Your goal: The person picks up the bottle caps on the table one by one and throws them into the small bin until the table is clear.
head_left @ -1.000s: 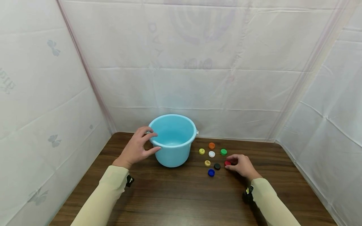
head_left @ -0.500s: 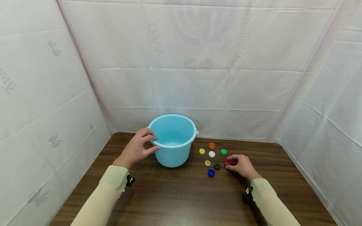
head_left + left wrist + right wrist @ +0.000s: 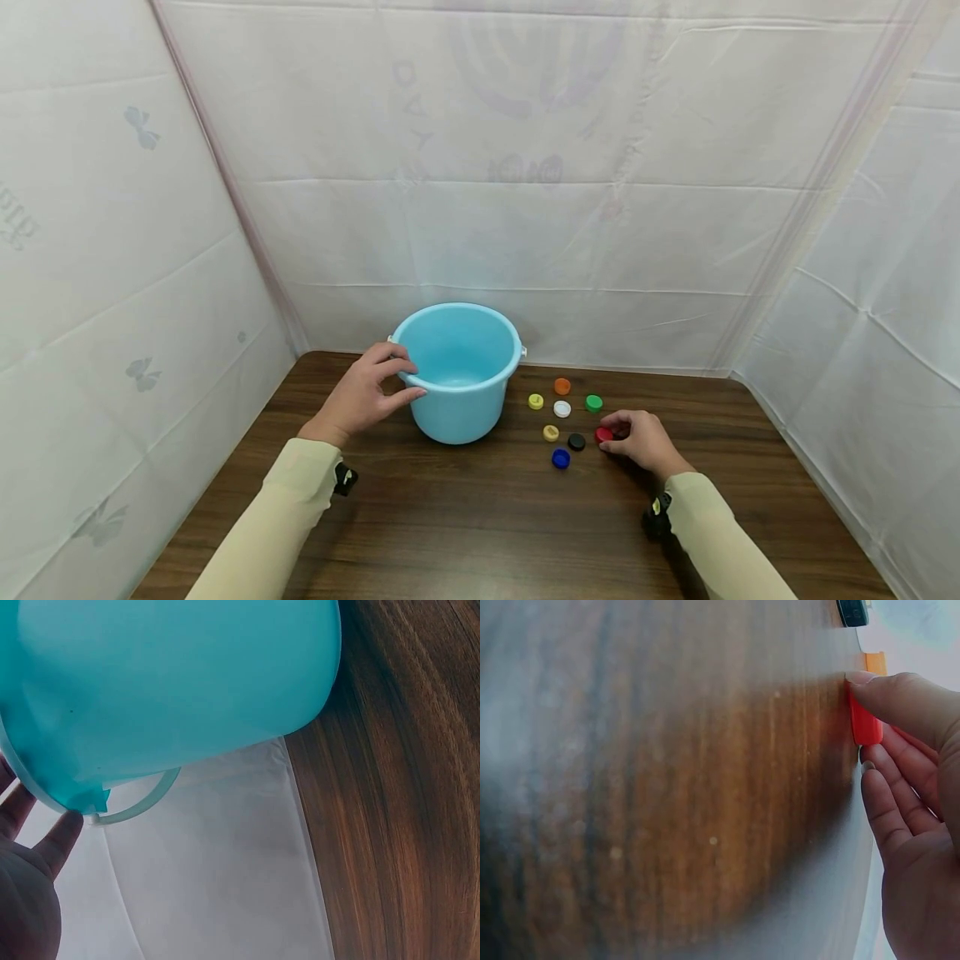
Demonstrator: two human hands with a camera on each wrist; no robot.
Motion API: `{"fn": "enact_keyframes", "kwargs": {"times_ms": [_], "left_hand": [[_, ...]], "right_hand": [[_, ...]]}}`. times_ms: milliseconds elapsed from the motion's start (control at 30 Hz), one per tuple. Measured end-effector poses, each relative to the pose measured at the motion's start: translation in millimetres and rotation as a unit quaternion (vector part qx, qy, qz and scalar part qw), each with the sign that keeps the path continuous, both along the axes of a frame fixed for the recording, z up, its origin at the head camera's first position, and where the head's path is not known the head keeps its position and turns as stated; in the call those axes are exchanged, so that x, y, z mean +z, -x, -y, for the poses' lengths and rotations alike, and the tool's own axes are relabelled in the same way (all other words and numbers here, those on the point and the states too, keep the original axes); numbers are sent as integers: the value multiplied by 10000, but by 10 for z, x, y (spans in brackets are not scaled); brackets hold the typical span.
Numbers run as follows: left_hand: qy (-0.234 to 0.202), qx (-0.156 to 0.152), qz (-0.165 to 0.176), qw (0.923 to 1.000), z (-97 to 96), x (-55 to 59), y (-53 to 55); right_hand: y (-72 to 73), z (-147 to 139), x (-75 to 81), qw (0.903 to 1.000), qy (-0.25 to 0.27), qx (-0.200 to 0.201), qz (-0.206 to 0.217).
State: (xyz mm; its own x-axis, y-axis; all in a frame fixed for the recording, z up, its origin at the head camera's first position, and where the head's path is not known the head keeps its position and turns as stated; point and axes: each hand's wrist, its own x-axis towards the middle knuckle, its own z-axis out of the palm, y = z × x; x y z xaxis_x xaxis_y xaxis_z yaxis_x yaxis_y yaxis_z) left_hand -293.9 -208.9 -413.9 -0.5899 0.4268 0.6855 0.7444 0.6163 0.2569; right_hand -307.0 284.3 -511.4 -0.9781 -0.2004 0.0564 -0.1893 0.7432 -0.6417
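A light blue bucket (image 3: 459, 417) stands upright on the table, its mouth facing up. My left hand (image 3: 358, 392) holds its rim at the left side, fingers bent over the edge and thumb at the front. In the left wrist view, fingertips (image 3: 69, 823) touch the rim beside the bucket's pale handle (image 3: 150, 801). My right hand (image 3: 643, 440) pinches a red bottle cap (image 3: 603, 434) low at the tabletop. From the right wrist view, the thumb lies along one side of the red cap (image 3: 865, 720), with other fingers behind it.
Several more caps lie right of the bucket: orange (image 3: 562, 386), green (image 3: 593, 403), white (image 3: 562, 409), bright yellow (image 3: 536, 402), dull yellow (image 3: 551, 433), black (image 3: 576, 442) and blue (image 3: 560, 458). White cloth walls (image 3: 480, 233) enclose the brown wooden table (image 3: 480, 525) at back and sides.
My left fingers have settled slightly lower onto the bucket's rim. The right hand stays at the red bottle cap with hardly any movement.
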Motion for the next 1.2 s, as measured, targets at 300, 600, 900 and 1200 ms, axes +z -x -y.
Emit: {"fn": "enact_keyframes", "kwargs": {"times_ms": [300, 600, 900, 1200], "left_hand": [[-5, 14, 28, 10000, 7, -7, 2], [-75, 2, 165, 9998, 13, 2, 9], [-87, 7, 218, 9997, 13, 22, 10], [-109, -16, 242, 9996, 18, 29, 3]], "right_hand": [[-15, -10, 10, 10000, 0, -10, -1], [-21, -5, 12, 10000, 5, -61, 55], [-14, -5, 10, 9999, -4, -83, 63], [-9, -11, -13, 10000, -42, -72, -24]]}}
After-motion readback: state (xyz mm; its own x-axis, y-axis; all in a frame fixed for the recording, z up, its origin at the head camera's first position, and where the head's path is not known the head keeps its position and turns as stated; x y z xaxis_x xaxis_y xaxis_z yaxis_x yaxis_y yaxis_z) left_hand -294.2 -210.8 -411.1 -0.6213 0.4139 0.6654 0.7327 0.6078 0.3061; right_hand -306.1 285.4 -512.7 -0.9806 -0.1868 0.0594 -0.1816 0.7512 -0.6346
